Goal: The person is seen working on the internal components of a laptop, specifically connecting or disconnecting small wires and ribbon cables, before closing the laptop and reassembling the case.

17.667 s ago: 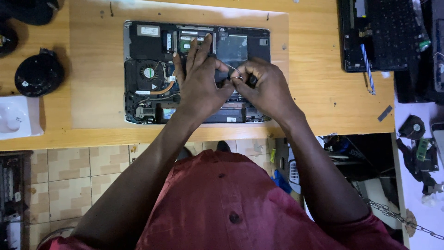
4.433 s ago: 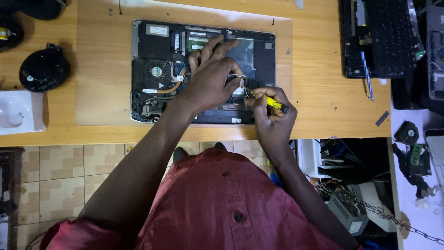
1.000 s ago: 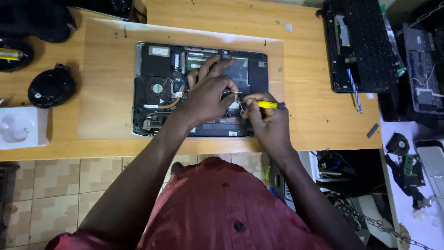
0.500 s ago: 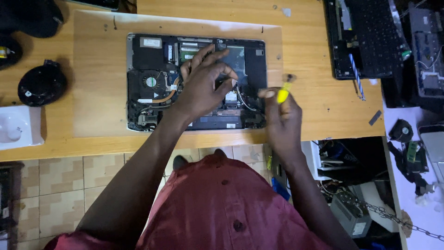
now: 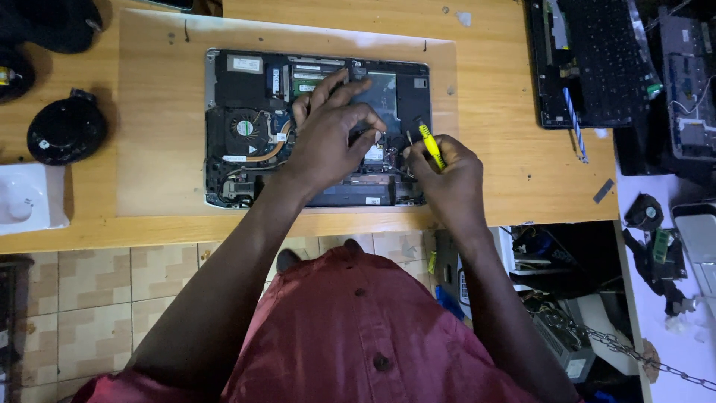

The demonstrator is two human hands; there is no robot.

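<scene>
Laptop [image 5: 246, 119] lies bottom cover off on a pale mat [image 5: 156, 112] in the middle of the wooden counter [image 5: 492, 172], fan [image 5: 242, 127] and copper heat pipe exposed at its left. Left hand [image 5: 328, 138] rests flat over the board's centre, fingers spread, covering the parts under it. Right hand [image 5: 440, 175] sits at the laptop's lower right corner, fingers clamped on a yellow screwdriver [image 5: 430, 145]; tip probably touches the board, too small to tell. Left of the mat: round black fan unit [image 5: 67, 130] and white box [image 5: 26, 205], well apart from the hands. Right of the mat: black keyboard part [image 5: 597, 60] with a blue-striped pen [image 5: 574, 123]. Further right, loose dark parts [image 5: 656, 239] on a white surface.
</scene>
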